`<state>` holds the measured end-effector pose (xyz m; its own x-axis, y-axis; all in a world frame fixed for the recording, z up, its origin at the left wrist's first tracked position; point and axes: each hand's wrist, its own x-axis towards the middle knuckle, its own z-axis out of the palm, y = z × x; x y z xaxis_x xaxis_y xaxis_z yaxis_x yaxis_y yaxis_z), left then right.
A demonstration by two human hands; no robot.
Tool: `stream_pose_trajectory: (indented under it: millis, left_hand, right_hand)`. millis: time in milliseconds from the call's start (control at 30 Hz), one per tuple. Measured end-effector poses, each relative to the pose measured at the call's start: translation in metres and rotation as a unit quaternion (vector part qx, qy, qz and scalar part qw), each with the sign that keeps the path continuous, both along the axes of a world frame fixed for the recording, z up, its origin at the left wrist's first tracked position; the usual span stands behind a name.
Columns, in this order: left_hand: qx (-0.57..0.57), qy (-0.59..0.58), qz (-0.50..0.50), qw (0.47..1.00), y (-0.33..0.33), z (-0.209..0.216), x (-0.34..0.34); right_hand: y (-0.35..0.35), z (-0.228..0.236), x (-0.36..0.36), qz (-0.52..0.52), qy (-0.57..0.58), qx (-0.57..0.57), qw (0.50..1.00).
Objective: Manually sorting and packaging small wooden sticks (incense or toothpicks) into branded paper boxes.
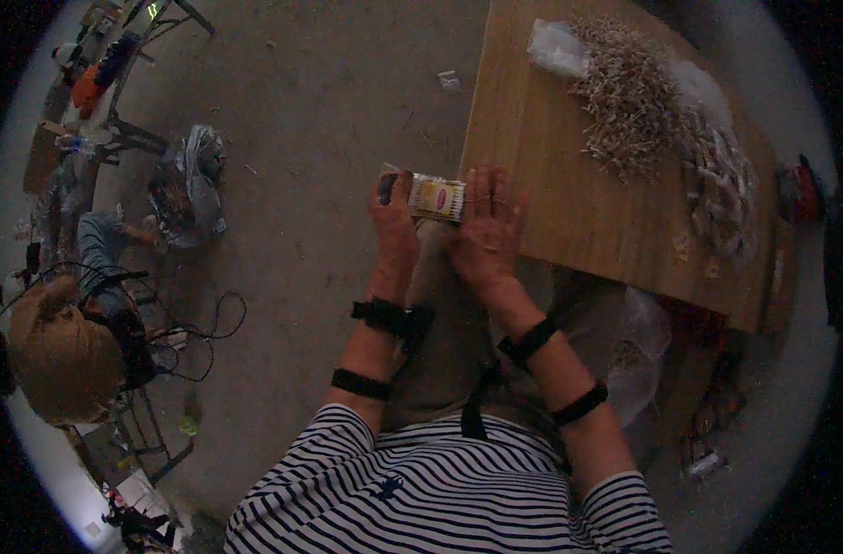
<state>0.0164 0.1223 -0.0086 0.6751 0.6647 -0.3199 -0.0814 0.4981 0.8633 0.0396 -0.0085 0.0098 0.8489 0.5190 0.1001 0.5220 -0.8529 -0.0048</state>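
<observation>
Both my hands hold a small clear packet of thin pale sticks [435,197] with a yellow and red label, just off the left edge of a wooden table [569,212]. My left hand [394,226] grips the packet's left end, thumb over the top. My right hand [489,231] lies over its right end, fingers stretched flat. A large loose heap of pale sticks [629,97] lies on the far part of the table. Black straps circle both my forearms.
A crumpled clear plastic bag [558,46] sits beside the heap. Another person [66,342] sits at the left among cables and metal frames. A filled plastic bag [189,185] lies on the concrete floor. A second plastic bag [638,346] hangs under the table's near edge.
</observation>
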Motion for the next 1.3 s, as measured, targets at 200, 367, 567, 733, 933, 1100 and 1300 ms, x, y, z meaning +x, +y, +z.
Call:
stream_pose_trajectory:
  millis: [200,367,567,733,933,1100,1300]
  left_hand:
    - [-0.042,-0.008,0.017,0.999,-0.002,-0.008,0.0]
    - [-0.053,-0.03,-0.047,0.997,0.013,-0.001,-0.007]
    - [0.064,-0.071,-0.013,0.995,0.016,-0.004,0.0]
    - [0.18,-0.062,-0.01,0.982,0.014,-0.014,0.006]
    - [0.132,-0.093,0.022,0.987,0.0,-0.006,0.007]
    - [0.08,-0.059,-0.007,0.995,0.01,-0.011,0.003]
    - [0.243,-0.006,0.059,0.968,0.002,-0.022,0.007]
  right_hand:
    - [0.003,0.006,-0.001,0.016,0.004,0.037,0.999]
    - [0.002,0.002,-0.001,0.023,-0.002,0.055,0.998]
    - [0.004,0.008,-0.002,0.007,0.034,0.072,0.997]
    - [0.004,0.002,0.0,0.003,0.016,0.063,0.998]
    - [0.006,0.001,0.001,-0.004,0.018,0.024,1.0]
    - [0.005,0.006,0.0,0.005,0.035,0.035,0.999]
    - [0.006,0.011,-0.002,-0.022,0.019,0.032,0.999]
